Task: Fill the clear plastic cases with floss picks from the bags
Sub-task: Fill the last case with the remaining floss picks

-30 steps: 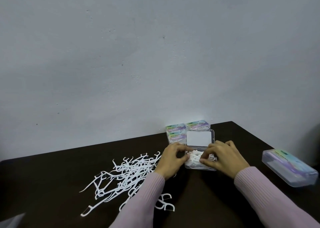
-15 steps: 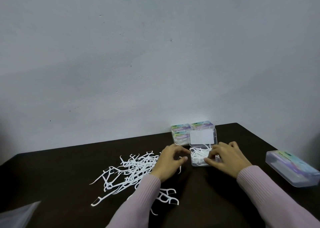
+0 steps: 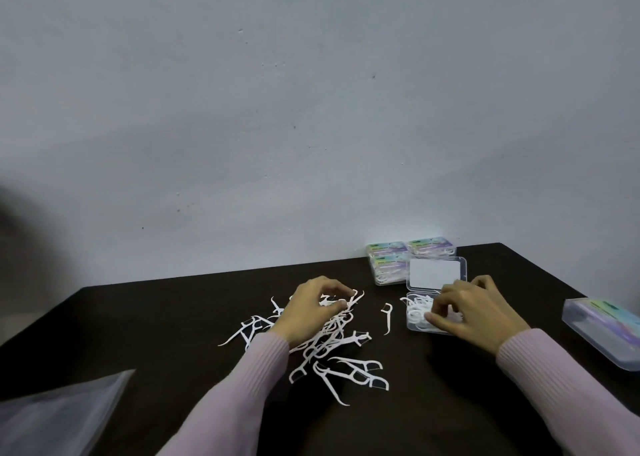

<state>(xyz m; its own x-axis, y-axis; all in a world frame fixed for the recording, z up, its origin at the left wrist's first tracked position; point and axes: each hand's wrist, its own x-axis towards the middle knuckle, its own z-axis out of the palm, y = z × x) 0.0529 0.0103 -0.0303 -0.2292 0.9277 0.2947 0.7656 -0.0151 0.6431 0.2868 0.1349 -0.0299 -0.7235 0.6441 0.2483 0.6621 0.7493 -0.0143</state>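
A loose pile of white floss picks [image 3: 332, 344] lies on the dark table [image 3: 173, 334]. My left hand [image 3: 311, 311] is over the pile's far part, with fingers curled and pinching a pick. To the right stands an open clear case [image 3: 420, 320] with picks inside and its lid [image 3: 437, 272] raised behind. Over that case my right hand [image 3: 474, 311] rests, fingertips on the picks in it. One single pick [image 3: 387, 317] lies between pile and case.
Three closed, filled cases [image 3: 391, 265] are stacked against the wall behind the open one. Another closed case [image 3: 602, 331] sits at the right table edge. A clear plastic bag [image 3: 59, 417] lies at the lower left corner.
My left hand has left the open case and moved left onto the pile of picks. My right hand has stayed at the case. The camera has shifted.
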